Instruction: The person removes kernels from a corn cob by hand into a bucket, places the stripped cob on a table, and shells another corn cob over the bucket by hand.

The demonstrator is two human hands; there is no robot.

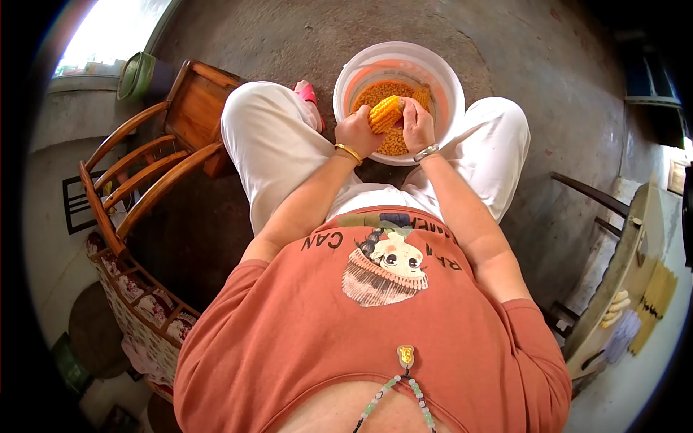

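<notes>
Over the white bucket (451, 79) between my knees, I hold a yellow corn cob (386, 114) tilted with its upper end to the right. My left hand (359, 132) grips its lower left end. The fingers of my right hand (417, 127) are closed against the upper right end. Rows of kernels still cover the side facing me. Loose corn kernels (394, 144) lie in the bucket below, partly hidden by my hands. Behind my right fingers is another yellow piece (422, 94), perhaps a second cob.
A wooden chair (196, 108) stands to the left, with a green container (136, 76) behind it. At the right is a table (610, 289) with gloves (616, 309) on it. Grey concrete floor (289, 43) surrounds the bucket.
</notes>
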